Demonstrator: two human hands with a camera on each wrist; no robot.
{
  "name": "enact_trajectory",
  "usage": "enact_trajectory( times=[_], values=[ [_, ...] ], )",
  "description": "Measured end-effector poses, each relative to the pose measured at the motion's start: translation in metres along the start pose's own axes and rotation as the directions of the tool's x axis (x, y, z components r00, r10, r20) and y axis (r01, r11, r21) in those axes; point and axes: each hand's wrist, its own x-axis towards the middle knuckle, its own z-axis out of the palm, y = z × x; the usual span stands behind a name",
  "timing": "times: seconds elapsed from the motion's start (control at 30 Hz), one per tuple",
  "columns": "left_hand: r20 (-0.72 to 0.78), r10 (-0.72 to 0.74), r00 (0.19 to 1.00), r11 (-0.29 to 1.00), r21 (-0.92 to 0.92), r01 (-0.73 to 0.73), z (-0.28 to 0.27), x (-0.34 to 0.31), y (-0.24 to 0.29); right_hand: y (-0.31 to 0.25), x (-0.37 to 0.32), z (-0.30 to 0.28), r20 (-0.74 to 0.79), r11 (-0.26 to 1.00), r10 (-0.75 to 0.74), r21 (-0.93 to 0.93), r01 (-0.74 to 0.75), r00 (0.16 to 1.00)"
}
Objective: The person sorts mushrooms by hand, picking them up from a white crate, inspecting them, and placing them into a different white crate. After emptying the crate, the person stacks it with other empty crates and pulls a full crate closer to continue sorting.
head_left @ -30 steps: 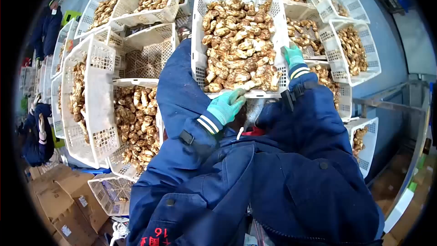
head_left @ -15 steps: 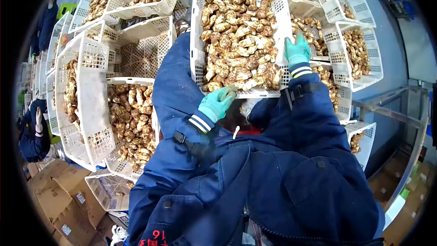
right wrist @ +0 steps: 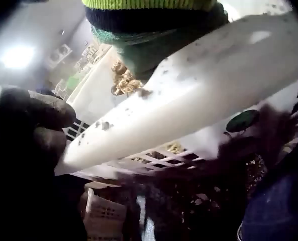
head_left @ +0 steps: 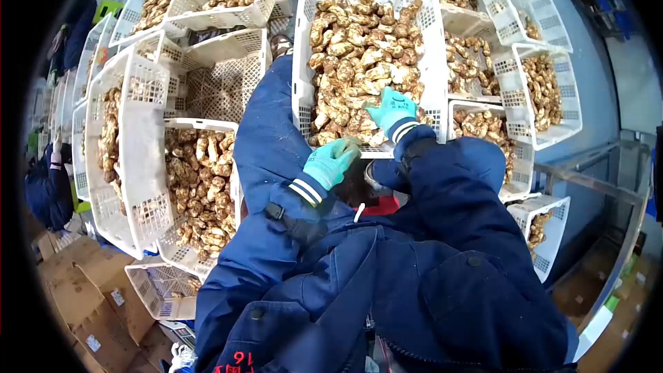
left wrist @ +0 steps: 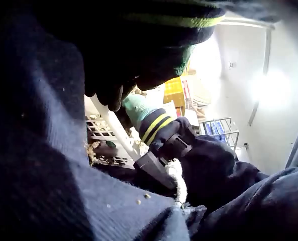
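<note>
In the head view, a white crate [head_left: 301,62] full of brown-and-cream mushrooms [head_left: 366,55] is tilted in front of the person's legs. The green-gloved left hand [head_left: 331,162] has its fingers curled at the near rim; the right wrist view shows this hand [right wrist: 43,118] against the rim [right wrist: 154,120]. Inside the near right part of the crate, the right hand [head_left: 395,107] touches the mushrooms, thumb toward the left. Its fingertips are hidden, so whether it holds a mushroom is unclear. The left wrist view shows the right hand [left wrist: 139,110] beyond the dark left hand [left wrist: 139,65].
More mushroom crates stand at the left [head_left: 148,145] and right [head_left: 552,131]. An almost bare crate [head_left: 217,79] is beside the left knee. Cardboard boxes [head_left: 86,290] are at the lower left, a metal frame [head_left: 590,181] at the right, and another person [head_left: 52,186] at the far left.
The right hand has left the crate's right edge and moved leftward and nearer, onto the mushrooms. The left hand has shifted slightly left and stays by the near rim.
</note>
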Motion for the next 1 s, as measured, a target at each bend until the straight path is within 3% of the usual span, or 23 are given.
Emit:
enact_trajectory(
  times=[0.03, 0.07, 0.17, 0.2, 0.23, 0.27, 0.3, 0.37, 0.4, 0.47, 0.5, 0.57, 0.6, 0.63, 0.67, 0.7, 0.77, 0.8, 0.83, 0.87, 0.9, 0.93, 1.0],
  values=[
    [-0.013, -0.029, 0.999, 0.988, -0.152, 0.027, 0.004, 0.0, -0.003, 0.004, -0.002, -0.004, -0.003, 0.998, -0.019, 0.067, 0.019, 1.0],
    [-0.074, 0.064, 0.995, 0.988, -0.133, -0.073, 0.007, 0.01, -0.032, 0.007, -0.004, -0.01, 0.016, 0.993, -0.007, 0.116, 0.005, 1.0],
    [-0.055, -0.046, 0.997, 0.971, -0.236, 0.031, -0.008, -0.009, 0.026, 0.017, -0.019, -0.036, -0.05, 0.957, -0.049, 0.282, 0.061, 0.998],
    [-0.126, 0.1, 0.987, 0.909, -0.392, -0.142, -0.006, 0.0, 0.004, 0.021, -0.027, -0.052, -0.008, 0.914, -0.141, 0.384, 0.133, 0.99],
    [-0.156, 0.022, 0.988, 0.839, -0.534, -0.103, -0.01, -0.006, 0.018, 0.028, -0.033, -0.062, 0.022, 0.854, -0.235, 0.482, 0.196, 0.972],
    [-0.18, -0.048, 0.982, 0.806, -0.588, -0.069, -0.013, -0.009, 0.026, 0.035, -0.036, -0.06, -0.139, 0.721, -0.387, 0.57, 0.394, 0.911],
    [-0.199, -0.119, 0.973, 0.767, -0.64, -0.038, -0.015, -0.011, 0.029, 0.034, -0.048, -0.07, -0.278, 0.658, -0.485, 0.508, 0.555, 0.829],
    [-0.003, 0.018, 1.0, 0.668, -0.744, -0.014, -0.019, -0.02, 0.038, 0.026, -0.078, -0.094, -0.452, 0.608, -0.616, 0.247, 0.754, 0.645],
    [-0.027, 0.186, 0.982, 0.829, -0.532, -0.171, -0.017, -0.02, 0.026, 0.018, -0.093, -0.106, -0.447, 0.59, -0.616, 0.284, 0.756, 0.649],
    [0.187, 0.194, 0.963, 0.708, -0.706, -0.006, -0.012, -0.038, 0.06, 0.013, -0.102, -0.109, -0.417, 0.574, -0.662, 0.253, 0.779, 0.623],
    [0.198, 0.17, 0.965, 0.668, -0.743, 0.034, -0.008, -0.041, 0.06, 0.008, -0.104, -0.103, -0.456, 0.429, -0.595, 0.516, 0.741, 0.662],
    [0.207, 0.187, 0.96, 0.601, -0.797, 0.055, -0.007, -0.049, 0.061, -0.007, -0.108, -0.093, -0.458, -0.004, -0.455, 0.859, 0.512, 0.764],
    [0.127, 0.209, 0.97, 0.644, -0.764, -0.038, -0.006, -0.054, 0.063, -0.008, -0.12, -0.104, -0.252, -0.109, -0.465, 0.968, 0.228, 0.849],
    [0.087, 0.215, 0.973, 0.645, -0.76, -0.074, -0.006, -0.056, 0.063, -0.001, -0.114, -0.08, -0.374, -0.127, -0.527, 0.923, 0.364, 0.763],
    [0.163, 0.272, 0.948, 0.487, -0.874, 0.011, -0.006, -0.054, 0.062, 0.006, -0.108, -0.057, -0.486, -0.167, -0.575, 0.857, 0.487, 0.658],
    [0.223, 0.342, 0.913, 0.313, -0.943, 0.113, -0.006, -0.052, 0.062, 0.0, -0.118, -0.058, -0.402, -0.221, -0.632, 0.913, 0.343, 0.663],
    [0.173, 0.268, 0.948, 0.468, -0.883, 0.028, -0.004, -0.057, 0.064, -0.018, -0.134, -0.053, -0.023, -0.314, -0.713, 0.904, -0.29, 0.701],
    [0.143, 0.235, 0.961, 0.542, -0.84, -0.007, -0.002, -0.058, 0.065, -0.023, -0.132, -0.051, 0.072, -0.301, -0.708, 0.869, -0.393, 0.702],
    [0.151, 0.221, 0.963, 0.493, -0.87, 0.023, 0.001, -0.058, 0.063, -0.026, -0.133, -0.051, 0.12, -0.329, -0.626, 0.855, -0.401, 0.77],
    [0.173, 0.211, 0.962, 0.538, -0.842, 0.033, 0.0, -0.06, 0.064, -0.021, -0.134, -0.059, 0.109, -0.143, -0.649, 0.954, -0.262, 0.753],
    [0.192, 0.2, 0.961, 0.582, -0.812, 0.041, -0.001, -0.063, 0.066, -0.023, -0.14, -0.065, 0.019, -0.194, -0.606, 0.966, -0.172, 0.795],
    [0.228, 0.226, 0.947, 0.509, -0.857, 0.085, -0.001, -0.065, 0.069, -0.017, -0.13, -0.059, -0.443, 0.049, -0.58, 0.819, 0.571, 0.684],
    [0.294, 0.286, 0.912, 0.356, -0.916, 0.184, -0.003, -0.071, 0.078, -0.017, -0.132, -0.06, -0.605, 0.227, -0.591, 0.51, 0.83, 0.534]
  ],
)
